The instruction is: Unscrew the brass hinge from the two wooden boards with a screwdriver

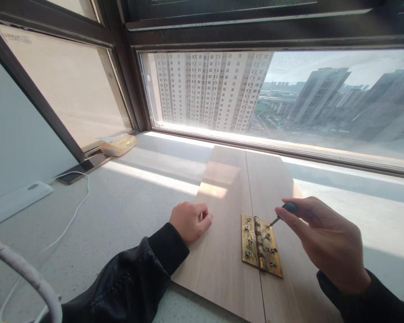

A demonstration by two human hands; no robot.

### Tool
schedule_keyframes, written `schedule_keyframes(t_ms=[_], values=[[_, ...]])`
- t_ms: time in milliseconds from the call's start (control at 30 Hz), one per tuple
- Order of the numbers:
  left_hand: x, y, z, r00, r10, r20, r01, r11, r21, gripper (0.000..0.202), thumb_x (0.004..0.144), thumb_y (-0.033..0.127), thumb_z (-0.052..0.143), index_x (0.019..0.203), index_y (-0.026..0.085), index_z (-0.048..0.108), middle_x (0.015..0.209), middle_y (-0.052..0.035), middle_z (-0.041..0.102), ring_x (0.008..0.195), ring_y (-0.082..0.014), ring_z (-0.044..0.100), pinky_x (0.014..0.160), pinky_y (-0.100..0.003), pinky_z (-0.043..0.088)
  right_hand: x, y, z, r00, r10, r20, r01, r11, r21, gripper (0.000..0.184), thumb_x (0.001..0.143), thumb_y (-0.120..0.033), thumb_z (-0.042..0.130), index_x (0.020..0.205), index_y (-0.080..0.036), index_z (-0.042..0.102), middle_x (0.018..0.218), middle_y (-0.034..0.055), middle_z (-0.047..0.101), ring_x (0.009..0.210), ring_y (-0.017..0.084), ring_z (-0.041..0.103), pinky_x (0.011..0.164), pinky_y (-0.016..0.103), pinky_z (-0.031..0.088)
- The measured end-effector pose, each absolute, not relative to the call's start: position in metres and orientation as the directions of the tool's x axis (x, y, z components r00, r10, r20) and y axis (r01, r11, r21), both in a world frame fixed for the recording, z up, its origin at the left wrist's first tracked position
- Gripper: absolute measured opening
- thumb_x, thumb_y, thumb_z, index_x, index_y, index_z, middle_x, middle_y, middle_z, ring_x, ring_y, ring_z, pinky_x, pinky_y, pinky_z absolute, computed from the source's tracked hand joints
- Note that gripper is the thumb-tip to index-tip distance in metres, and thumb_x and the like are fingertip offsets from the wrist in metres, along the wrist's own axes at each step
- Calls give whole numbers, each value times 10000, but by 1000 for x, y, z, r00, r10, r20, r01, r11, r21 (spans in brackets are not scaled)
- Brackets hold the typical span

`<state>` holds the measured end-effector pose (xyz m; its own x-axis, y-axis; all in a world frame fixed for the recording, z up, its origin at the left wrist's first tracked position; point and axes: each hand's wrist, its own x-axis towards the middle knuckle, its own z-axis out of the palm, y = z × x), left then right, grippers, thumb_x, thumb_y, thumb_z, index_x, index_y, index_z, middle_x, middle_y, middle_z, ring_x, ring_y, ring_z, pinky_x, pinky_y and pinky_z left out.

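Two light wooden boards lie side by side on a pale sill, joined by a brass hinge with several screws. My right hand is closed around a small dark-handled screwdriver, its tip touching the hinge's upper right corner. My left hand rests as a loose fist on the left board's edge, fingers curled, nothing visible in it.
A phone with a white cable lies at the left by a white power bank. A pack of tissues sits in the window corner. A large window runs along the back.
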<state>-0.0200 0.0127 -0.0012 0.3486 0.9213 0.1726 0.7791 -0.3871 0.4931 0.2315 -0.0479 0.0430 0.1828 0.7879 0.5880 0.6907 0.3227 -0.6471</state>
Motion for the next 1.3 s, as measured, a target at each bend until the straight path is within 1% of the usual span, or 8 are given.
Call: schedule_keyframes(t_ms=[267,367,500,667,833,1000,1167,1300], values=[[-20,13,1,350,922,168,783,-386,487,267,779,367,474,616,185,582,493,30,493,472,-94,409,509,-236,240,229,-48,44,301,799,520,581,279,-765,332,652,-402,729,908,-225,613,766,26,660,667,203,646,590,373,566],[-19,12,1,348,923,164,785,-382,487,270,780,366,473,619,184,589,500,26,505,479,-97,420,511,-236,248,226,-48,41,280,804,524,466,364,-807,236,689,-333,711,852,-213,589,784,42,659,536,150,583,403,284,480],[-20,12,1,352,920,171,776,-389,496,272,783,369,469,619,185,585,508,25,514,486,-98,429,511,-233,250,222,-49,38,263,829,494,375,384,-844,214,770,-304,637,955,-198,614,865,63,657,399,82,452,322,265,387],[-20,13,0,352,919,178,778,-393,490,273,784,375,465,624,188,583,509,25,515,489,-97,432,515,-235,243,230,-48,28,191,881,433,302,367,-880,302,835,-299,553,1122,-213,586,924,67,619,374,65,426,319,268,356],[-20,13,-1,345,923,171,781,-384,493,269,777,373,469,630,182,588,516,17,525,494,-102,437,522,-238,247,237,-45,19,-18,904,428,189,424,-886,332,887,-291,452,1206,-242,526,934,57,553,436,81,479,347,267,400],[-20,13,0,347,922,173,779,-386,495,265,778,372,467,618,188,571,502,25,510,487,-97,431,515,-234,237,233,-50,19,-4,918,397,185,391,-902,316,905,-328,383,1166,-228,531,917,51,507,456,97,523,343,260,409],[-20,12,-1,347,921,176,774,-387,501,258,774,370,474,617,188,567,504,26,510,488,-93,428,518,-233,234,228,-51,20,98,895,436,301,391,-870,232,864,-331,498,1049,-217,578,865,38,540,428,78,490,342,239,386],[-21,12,-1,347,921,179,775,-389,497,262,777,373,472,615,189,564,496,28,498,482,-91,415,515,-234,223,226,-50,27,180,830,529,436,414,-799,191,816,-308,579,975,-223,644,944,59,529,647,132,538,491,268,458]])
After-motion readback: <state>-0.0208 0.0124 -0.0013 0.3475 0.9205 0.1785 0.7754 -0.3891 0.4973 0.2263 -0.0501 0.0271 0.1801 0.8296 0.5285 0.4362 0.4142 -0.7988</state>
